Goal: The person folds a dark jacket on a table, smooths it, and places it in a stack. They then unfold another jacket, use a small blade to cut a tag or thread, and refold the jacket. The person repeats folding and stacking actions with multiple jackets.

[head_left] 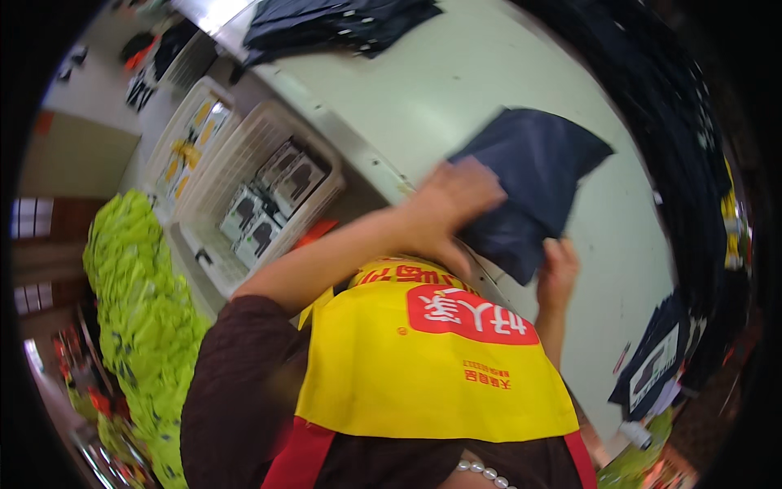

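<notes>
Two bare hands at a folded navy-blue cloth piece

The left hand (456, 200), blurred, is open, its fingers spread over the near-left side of the folded navy-blue cloth piece (542, 163). The right hand (559, 273) has its fingers bent at the cloth's near-right edge; whether they pinch it cannot be told. The cloth lies between and beyond both hands, over a smooth pale-green tabletop (481, 73).

Well to the left of the left hand stands a beige plastic lattice basket (265, 122) containing flat black-and-white printed cards (297, 179); farther left is a heap of lime-yellow fabric (138, 301). Far beyond the left hand lies a stack of dark navy fabric (334, 24). To the right of the right hand, a dark garment with a white printed panel (656, 359) rests near the table's edge. Nearer the body than both hands is a bright-yellow apron bib (358, 375).
</notes>
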The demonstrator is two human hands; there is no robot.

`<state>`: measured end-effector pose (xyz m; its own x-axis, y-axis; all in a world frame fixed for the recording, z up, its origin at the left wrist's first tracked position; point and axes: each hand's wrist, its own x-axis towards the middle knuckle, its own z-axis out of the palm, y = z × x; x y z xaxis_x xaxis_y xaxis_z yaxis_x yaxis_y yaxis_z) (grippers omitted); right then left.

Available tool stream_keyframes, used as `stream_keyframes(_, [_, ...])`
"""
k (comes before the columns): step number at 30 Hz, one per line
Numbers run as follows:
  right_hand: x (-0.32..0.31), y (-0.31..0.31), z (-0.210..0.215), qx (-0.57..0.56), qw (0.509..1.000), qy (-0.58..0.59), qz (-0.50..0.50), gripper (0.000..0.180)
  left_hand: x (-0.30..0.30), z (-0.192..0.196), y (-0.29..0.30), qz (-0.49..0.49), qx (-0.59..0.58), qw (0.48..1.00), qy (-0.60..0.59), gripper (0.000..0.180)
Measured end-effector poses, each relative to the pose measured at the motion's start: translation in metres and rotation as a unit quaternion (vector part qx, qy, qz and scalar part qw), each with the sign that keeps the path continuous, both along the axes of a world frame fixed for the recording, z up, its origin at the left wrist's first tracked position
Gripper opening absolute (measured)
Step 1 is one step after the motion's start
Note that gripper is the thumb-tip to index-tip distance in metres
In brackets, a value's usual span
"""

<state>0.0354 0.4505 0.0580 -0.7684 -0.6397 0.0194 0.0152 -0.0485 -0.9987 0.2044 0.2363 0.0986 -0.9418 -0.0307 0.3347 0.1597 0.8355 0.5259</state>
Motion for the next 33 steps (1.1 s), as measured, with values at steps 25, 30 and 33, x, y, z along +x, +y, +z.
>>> stream_keyframes(25, [0.061,-0.188,-0.008,0.373,0.887,0.132,0.239,0.049,0.222,-0.112,-0.064,0.45,0.687,0.57,0.031,0.061])
stream_keyframes(30, [0.196,-0.256,-0.008,0.245,0.894,0.07,0.368,0.06,0.359,-0.137,-0.079,0.471,0.749,0.457,0.087,0.057])
stream_keyframes(33, [0.246,-0.332,-0.017,0.206,0.875,0.065,0.432,0.058,0.402,-0.125,-0.115,0.541,0.676,0.48,0.14,0.048])
